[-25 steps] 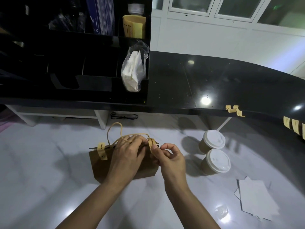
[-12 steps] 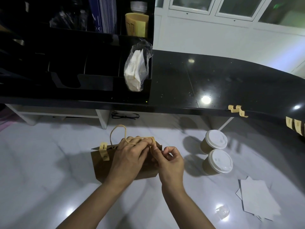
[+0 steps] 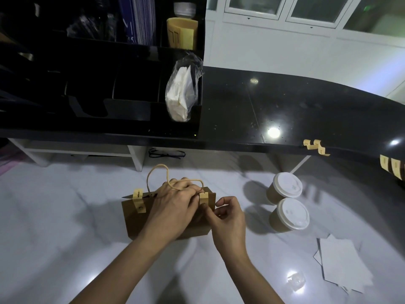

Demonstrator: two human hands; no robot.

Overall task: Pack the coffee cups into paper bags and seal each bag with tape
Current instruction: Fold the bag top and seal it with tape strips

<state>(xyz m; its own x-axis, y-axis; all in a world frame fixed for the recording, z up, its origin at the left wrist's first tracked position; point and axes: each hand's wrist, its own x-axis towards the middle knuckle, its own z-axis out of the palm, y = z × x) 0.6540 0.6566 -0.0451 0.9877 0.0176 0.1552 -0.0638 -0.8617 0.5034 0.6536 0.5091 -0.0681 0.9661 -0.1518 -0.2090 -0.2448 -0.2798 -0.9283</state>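
Note:
A brown paper bag [image 3: 135,222] with twine handles stands on the white marble counter [image 3: 54,238]. One yellow tape strip [image 3: 139,200] is folded over its top at the left, a second tape strip [image 3: 203,198] at the right. My left hand [image 3: 173,205] lies over the bag's top and presses it closed. My right hand [image 3: 228,218] sits at the bag's right end, thumb and forefinger at the lower end of the second strip. Two lidded paper coffee cups [image 3: 287,189] [image 3: 290,215] stand to the right. What is inside the bag is hidden.
Spare tape strips [image 3: 315,147] [image 3: 392,168] hang from the edge of the black upper counter [image 3: 285,110]. Flat white sheets [image 3: 341,264] lie at the right. A black organiser [image 3: 98,84] holds a bag of napkins [image 3: 180,95]. Black glasses [image 3: 166,153] lie under the ledge.
The right tape strip has gone from sticking up at the bag's top to lying folded down on its front. My right hand slid down and right; my left hand stayed on top.

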